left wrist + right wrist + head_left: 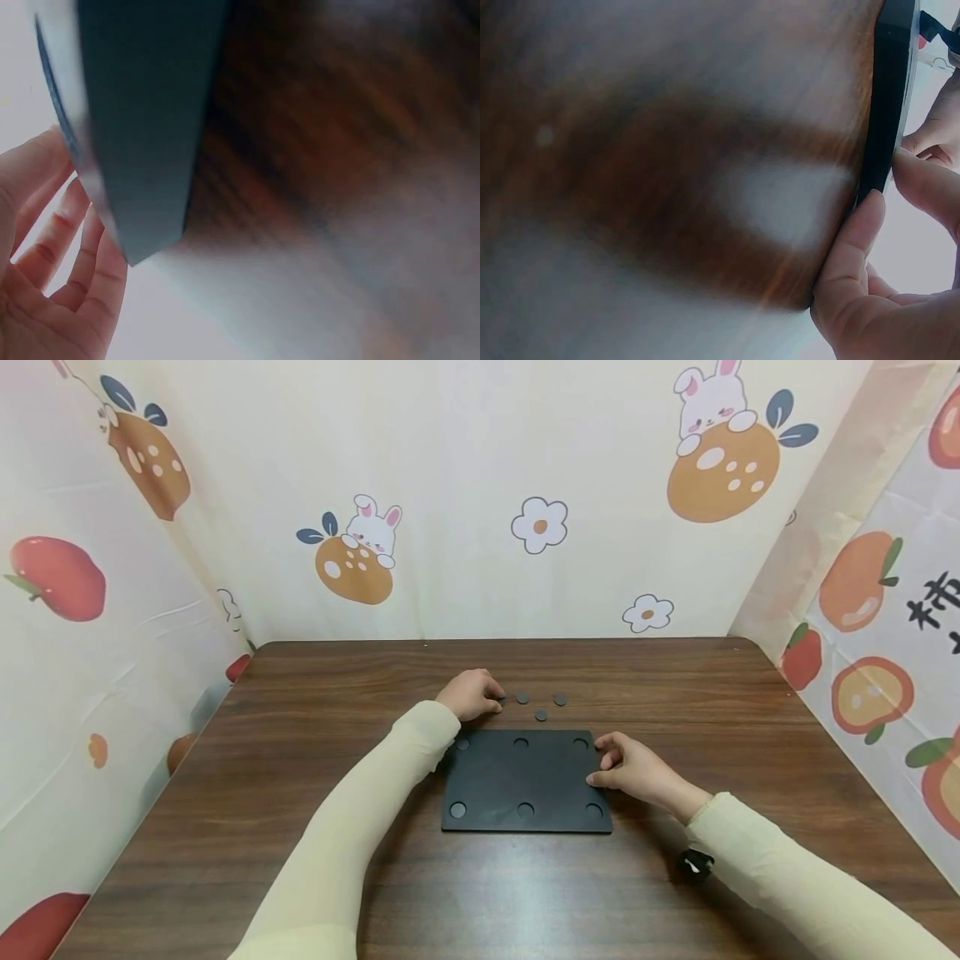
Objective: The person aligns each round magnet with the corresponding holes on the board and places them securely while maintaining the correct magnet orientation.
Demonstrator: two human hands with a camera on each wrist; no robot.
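The table (495, 885) bears a board (525, 777) with discs (541, 716) behind it and a curtain (465, 443) beyond.

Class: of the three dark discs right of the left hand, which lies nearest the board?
The middle disc; the left disc and right disc lie farther back from the board.

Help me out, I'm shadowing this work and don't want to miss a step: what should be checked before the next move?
1. Board flat on the table: ok.
2. Right hand at the board's right edge, thumb and finger on it: ok.
3. Left hand firmly holding the disc at its fingertips: cannot tell.
4. Three other discs lying apart, beyond the board's far edge: ok.
5. Middle and right recesses free for discs: ok, all four look empty.
6. Left-side recesses filled: cannot tell, too small to be sure.
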